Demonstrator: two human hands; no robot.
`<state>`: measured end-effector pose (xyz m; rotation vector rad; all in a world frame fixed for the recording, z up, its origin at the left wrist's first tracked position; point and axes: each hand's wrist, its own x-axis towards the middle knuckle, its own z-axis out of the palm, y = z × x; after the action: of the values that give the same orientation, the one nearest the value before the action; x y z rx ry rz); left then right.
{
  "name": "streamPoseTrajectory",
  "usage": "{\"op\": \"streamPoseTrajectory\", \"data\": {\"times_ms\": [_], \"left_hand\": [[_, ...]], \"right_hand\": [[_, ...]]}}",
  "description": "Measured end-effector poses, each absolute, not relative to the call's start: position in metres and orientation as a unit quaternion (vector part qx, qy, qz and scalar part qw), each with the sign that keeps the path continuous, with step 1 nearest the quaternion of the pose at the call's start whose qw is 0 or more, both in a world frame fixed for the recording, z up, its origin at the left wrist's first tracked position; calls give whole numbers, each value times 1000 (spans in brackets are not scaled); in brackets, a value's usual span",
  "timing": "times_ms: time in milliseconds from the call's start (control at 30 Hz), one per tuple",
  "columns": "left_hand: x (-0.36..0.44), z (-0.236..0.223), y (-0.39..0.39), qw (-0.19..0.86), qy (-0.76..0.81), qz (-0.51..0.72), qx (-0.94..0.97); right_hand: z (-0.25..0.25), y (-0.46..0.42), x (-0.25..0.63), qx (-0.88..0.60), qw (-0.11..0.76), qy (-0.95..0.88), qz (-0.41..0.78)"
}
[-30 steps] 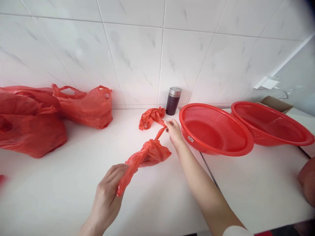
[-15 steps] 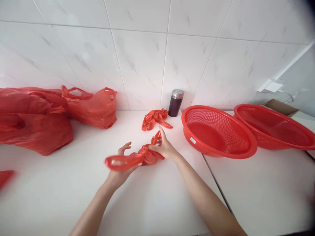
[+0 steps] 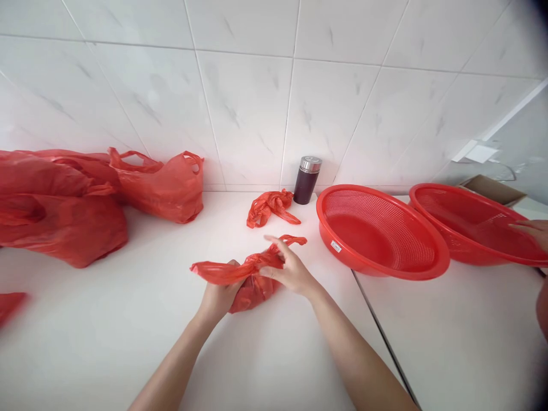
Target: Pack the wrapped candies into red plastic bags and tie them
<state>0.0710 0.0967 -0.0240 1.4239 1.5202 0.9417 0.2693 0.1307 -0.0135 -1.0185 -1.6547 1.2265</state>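
Note:
A small knotted red plastic bag [image 3: 252, 294] rests on the white table in front of me, with something bulky inside that I cannot make out. My left hand [image 3: 220, 297] is closed around its left side, fingers partly hidden beneath the handle that sticks out to the left. On the other side, my right hand [image 3: 293, 274] holds the bag near its twisted neck, thumb on the knot and index finger raised. The second handle loop extends behind those fingers. Just beyond lies a crumpled red plastic bag [image 3: 270, 206].
Full red bags [image 3: 64, 222] stand at the left, beside another upright bag [image 3: 165, 191]. A dark tumbler [image 3: 305, 185] stands against the tiled wall. To the right are a red colander basin [image 3: 327, 240] and a second red basin [image 3: 462, 242], with another person's hand [image 3: 535, 231] over it.
The bag's filled part has turned down toward me, and its handles have shifted. My left fingers have closed on it. Another person's hand has appeared at the right basin.

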Motion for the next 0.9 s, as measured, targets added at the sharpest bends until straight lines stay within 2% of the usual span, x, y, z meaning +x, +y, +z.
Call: {"op": "streamPoseTrajectory", "data": {"times_ms": [200,367,500,700,900], "left_hand": [[61,-31,100,437,609,289,595],[65,-16,100,467,566,292,614],[73,-19,102,463,577,312,596],[62,-42,106,409,644,386,518],[64,-30,91,461,590,364,554]], "right_hand": [[-35,134,265,-479,370,-671,427],[-42,136,267,-512,339,-672,414],[-47,135,260,-467,375,-674,432],[-62,144,260,-501,476,-646,323],[-61,139,257,-496,445,-663,342]]}}
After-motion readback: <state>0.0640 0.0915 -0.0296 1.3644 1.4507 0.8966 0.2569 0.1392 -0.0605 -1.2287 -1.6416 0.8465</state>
